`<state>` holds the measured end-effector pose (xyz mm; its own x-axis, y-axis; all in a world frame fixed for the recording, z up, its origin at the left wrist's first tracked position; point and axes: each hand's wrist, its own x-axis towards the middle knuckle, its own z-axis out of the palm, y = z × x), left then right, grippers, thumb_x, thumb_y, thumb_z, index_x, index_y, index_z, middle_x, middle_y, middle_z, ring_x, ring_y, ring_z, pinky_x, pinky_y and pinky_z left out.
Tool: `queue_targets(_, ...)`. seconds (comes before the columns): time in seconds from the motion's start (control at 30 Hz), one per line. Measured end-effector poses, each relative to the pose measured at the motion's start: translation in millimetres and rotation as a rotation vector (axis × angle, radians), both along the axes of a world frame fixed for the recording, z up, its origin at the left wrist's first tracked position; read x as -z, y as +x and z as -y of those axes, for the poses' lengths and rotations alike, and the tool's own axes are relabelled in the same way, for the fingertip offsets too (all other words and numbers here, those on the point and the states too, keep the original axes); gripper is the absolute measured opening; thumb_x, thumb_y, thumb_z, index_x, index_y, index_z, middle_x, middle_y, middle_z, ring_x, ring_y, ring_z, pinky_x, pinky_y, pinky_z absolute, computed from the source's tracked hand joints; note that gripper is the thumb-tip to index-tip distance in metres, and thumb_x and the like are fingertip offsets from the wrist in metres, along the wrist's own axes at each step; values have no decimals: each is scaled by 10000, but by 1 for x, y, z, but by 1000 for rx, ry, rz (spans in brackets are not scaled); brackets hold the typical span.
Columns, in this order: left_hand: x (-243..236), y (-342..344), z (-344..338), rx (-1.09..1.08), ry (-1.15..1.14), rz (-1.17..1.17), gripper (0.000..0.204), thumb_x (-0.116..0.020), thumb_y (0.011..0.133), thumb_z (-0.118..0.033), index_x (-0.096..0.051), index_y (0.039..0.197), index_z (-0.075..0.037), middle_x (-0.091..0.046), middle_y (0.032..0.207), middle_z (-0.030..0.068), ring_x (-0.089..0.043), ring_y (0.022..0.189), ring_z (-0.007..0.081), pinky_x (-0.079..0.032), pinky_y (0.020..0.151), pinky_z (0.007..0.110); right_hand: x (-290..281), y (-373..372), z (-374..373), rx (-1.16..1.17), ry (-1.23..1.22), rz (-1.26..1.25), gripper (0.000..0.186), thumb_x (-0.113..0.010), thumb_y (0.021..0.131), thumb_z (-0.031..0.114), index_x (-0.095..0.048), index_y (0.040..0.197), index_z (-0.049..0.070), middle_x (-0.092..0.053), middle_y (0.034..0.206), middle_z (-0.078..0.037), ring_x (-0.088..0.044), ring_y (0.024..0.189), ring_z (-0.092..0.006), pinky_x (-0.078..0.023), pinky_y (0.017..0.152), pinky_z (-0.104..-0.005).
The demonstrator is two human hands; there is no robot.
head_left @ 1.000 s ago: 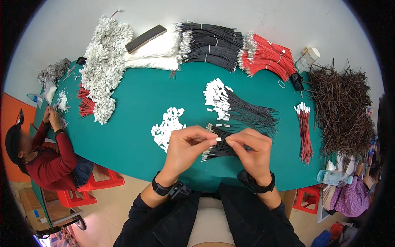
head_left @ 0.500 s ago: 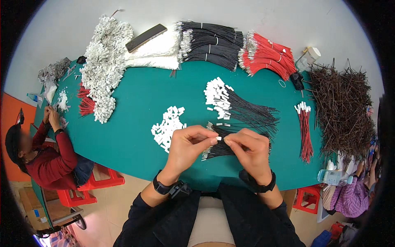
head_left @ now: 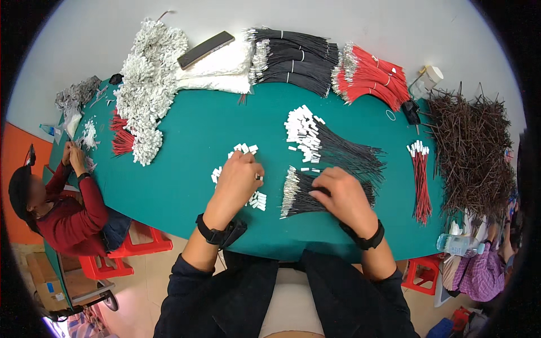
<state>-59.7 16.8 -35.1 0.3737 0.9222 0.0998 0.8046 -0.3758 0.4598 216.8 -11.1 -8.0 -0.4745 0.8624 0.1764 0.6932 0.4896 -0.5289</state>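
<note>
My left hand (head_left: 239, 180) lies palm down on a scatter of small white connectors (head_left: 243, 149), fingers curled into them; what it holds is hidden. A little to the right, my right hand (head_left: 344, 197) rests on a loose bundle of black wires with bare metal ends (head_left: 293, 191), its fingertips pinching into the strands. Just beyond it, a fan of black wires fitted with white connectors (head_left: 307, 129) lies on the green table (head_left: 186, 169). Both wrists wear dark bands.
Along the far edge lie white wire bundles (head_left: 152, 73) under a dark flat bar (head_left: 205, 49), black bundles (head_left: 296, 56) and red bundles (head_left: 369, 73). A brown wire heap (head_left: 470, 146) and red wires (head_left: 420, 180) sit right. At the left end a person in red (head_left: 67, 208) works.
My hands were together in front of me, holding a wire between them. They have parted: the left went to the white connectors, the right to the black wire bundle.
</note>
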Motion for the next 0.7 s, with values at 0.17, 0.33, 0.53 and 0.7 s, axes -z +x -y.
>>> queue_targets(0.17,7,0,4,-1,6,-37,246,-860,641,-42,-766,866,-75,-659,971,87,-588,972,306,-513,880,417,11,-14,6,10,-10,7,138,-770,817,116,-671,854,28,-616,831,-104,-619,869,-324,-516,748,-450)
queue_targets(0.33,-3,2,5,64,-51,333,202,-852,712,-55,-730,873,-43,-621,915,60,-579,965,259,-500,838,363,12,-15,9,75,-24,-33,77,-739,832,65,-676,835,21,-633,827,-108,-625,852,-330,-519,738,-445)
queue_targets(0.53,-10,16,13,132,-1003,1695,298,-739,929,-296,-668,1033,-25,-513,959,33,-485,923,148,-463,794,299,7,-14,9,123,-33,-316,43,-711,869,-5,-676,891,-13,-680,791,-122,-659,696,-280,-515,631,-374)
queue_targets(0.7,4,32,15,195,-1170,1805,362,-708,952,-381,-655,1071,-43,-486,963,32,-472,912,145,-458,787,289,-21,-14,22,225,-244,-535,36,-698,909,-16,-668,928,-16,-662,757,-92,-632,628,-154,-472,565,-270)
